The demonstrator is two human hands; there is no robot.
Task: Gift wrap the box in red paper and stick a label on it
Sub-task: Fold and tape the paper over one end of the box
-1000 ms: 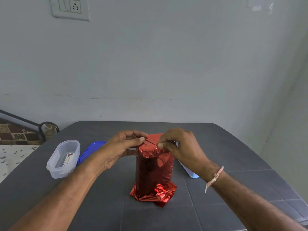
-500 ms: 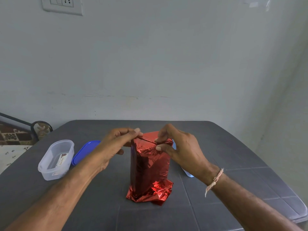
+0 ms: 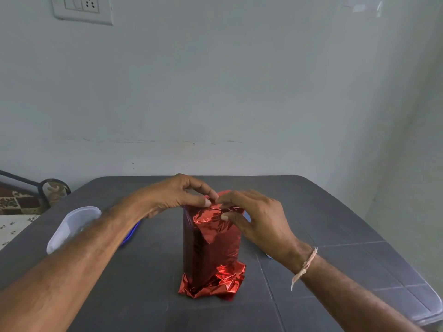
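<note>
A tall box wrapped in shiny red paper [image 3: 212,248] stands upright in the middle of the dark grey table [image 3: 335,236]. Its bottom end is crumpled loosely on the tabletop. My left hand [image 3: 177,197] pinches the paper at the box's top edge from the left. My right hand [image 3: 251,219] pinches the top fold from the right, thumb on the near face. The fingertips of both hands almost meet over the top. No label is in view.
A clear plastic container [image 3: 72,226] sits at the left, partly behind my left forearm, with a blue lid [image 3: 130,234] beside it. A white and blue object [image 3: 268,256] peeks out behind my right wrist. The wall stands close behind the table.
Both hands have closed in over the top of the box, fingertips now nearly touching. The top flap of paper lies flatter. The camera has shifted a little.
</note>
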